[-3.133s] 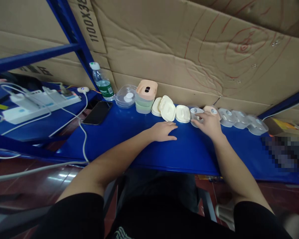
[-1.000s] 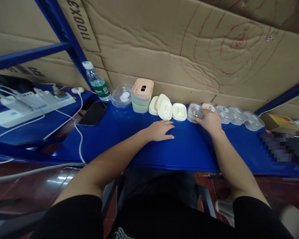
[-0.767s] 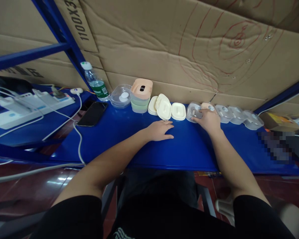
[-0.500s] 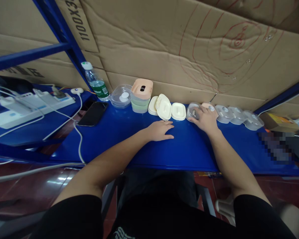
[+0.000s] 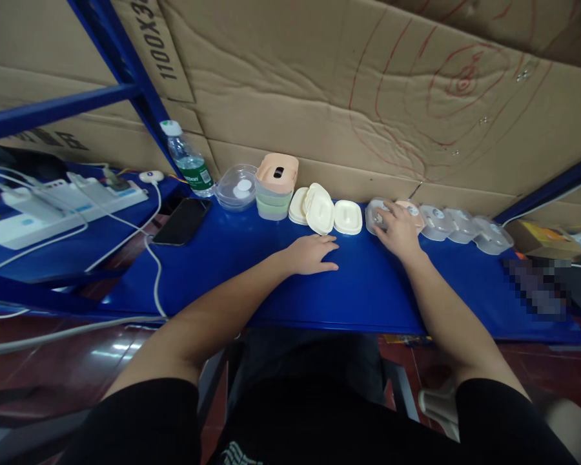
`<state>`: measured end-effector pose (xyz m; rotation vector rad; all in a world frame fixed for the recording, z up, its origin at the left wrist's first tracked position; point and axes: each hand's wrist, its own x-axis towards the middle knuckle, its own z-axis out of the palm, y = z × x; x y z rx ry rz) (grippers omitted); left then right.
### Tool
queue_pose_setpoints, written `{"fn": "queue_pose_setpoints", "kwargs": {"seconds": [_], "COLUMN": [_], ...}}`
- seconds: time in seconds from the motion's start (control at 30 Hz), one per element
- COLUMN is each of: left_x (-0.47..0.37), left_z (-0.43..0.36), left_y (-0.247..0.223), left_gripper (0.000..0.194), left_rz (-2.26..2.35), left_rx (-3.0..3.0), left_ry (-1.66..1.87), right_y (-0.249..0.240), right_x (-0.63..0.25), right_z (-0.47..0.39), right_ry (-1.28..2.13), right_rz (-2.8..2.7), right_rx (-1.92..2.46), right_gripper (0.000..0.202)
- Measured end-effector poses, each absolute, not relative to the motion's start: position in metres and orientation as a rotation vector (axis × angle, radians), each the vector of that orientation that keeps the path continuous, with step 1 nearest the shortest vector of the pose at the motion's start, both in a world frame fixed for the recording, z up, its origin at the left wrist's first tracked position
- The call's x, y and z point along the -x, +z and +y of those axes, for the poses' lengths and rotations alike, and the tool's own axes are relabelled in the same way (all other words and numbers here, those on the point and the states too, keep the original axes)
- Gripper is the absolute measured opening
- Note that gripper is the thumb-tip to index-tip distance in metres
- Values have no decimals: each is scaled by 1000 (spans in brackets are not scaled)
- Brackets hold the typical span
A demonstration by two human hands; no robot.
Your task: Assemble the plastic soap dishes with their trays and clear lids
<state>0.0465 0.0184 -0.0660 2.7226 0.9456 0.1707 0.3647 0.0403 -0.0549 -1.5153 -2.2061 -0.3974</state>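
Observation:
My left hand [image 5: 312, 254] lies flat on the blue table, empty, its fingers stretched out just in front of the cream square lids [image 5: 319, 210]. One single cream lid [image 5: 348, 217] sits a little to their right. Over the right part of a clear plastic food container [image 5: 374, 212], my right hand [image 5: 399, 229] is spread, its thumb and fingertips on or just above the container. Behind that hand a peach-coloured container [image 5: 414, 212] is partly hidden. Several clear containers [image 5: 436, 223] continue the row to the right.
A stack with a peach box [image 5: 277, 171] over a green box [image 5: 274, 206] stands left of the lids, beside clear containers [image 5: 237, 187]. Farther left are a water bottle [image 5: 191, 161], a black phone [image 5: 183, 221] and a power strip [image 5: 68, 210] with white cables. Cardboard [image 5: 281, 84] walls the back.
My right hand has shifted slightly to the right across the clear container, which has moved a little the same way. My left hand has stayed in place.

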Motion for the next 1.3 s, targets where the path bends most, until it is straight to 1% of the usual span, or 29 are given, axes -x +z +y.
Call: {"fn": "queue_pose_setpoints", "kwargs": {"seconds": [0.1, 0.2, 0.37, 0.47, 0.53, 0.63, 0.73, 0.8, 0.87, 0.97, 1.03, 1.17, 1.3], "left_x": [-45, -44, -41, -37, -31, -16, 9, 28, 45, 59, 59, 52, 50], "left_z": [19, 20, 20, 19, 20, 29, 46, 60, 72, 81, 82, 79, 79], "left_y": [-70, -71, -65, -58, -53, -41, -29, -25, -25, -30, -34, -36, -35], "left_gripper": [68, 66, 45, 38, 34, 30, 28, 26, 27, 37, 39, 35, 26], "left_rz": [927, 905, 832, 837, 850, 973, 1246, 1466, 1675, 1880, 1942, 1952, 1884], "left_rx": [-2748, -2765, -2749, -2781, -2799, -2758, -2568, -2400, -2275, -2190, -2178, -2187, -2194], "left_ry": [228, 282, 487, 663, 829, 1194, 1616, 1766, 1773, 1612, 1496, 1356, 1386], "right_y": [-55, -59, -57, -50, -46, -42, -37, -33, -30, -27, -25, -21, -17], "right_x": [-349, -330, -316, -317, -316, -309, -301, -297, -295, -294, -293, -285, -276], "right_z": [35, 28, 19, 14, 9, 1, -8, -12, -14, -17, -21, -34, -47], "right_ry": [-326, -228, -84, 5, 101, 240, 331, 366, 416, 511, 551, 599, 552], "right_rz": [-2296, -2495, -2655, -2628, -2633, -2676, -2721, -2749, -2778, -2810, -2823, -2848, -2857], "right_rx": [1381, 1250, 1146, 1163, 1159, 1118, 992, 893, 818, 761, 756, 721, 671], "right_gripper": [46, 48, 47, 47, 44, 38, 26, 16, 14, 25, 35, 44, 56]}}
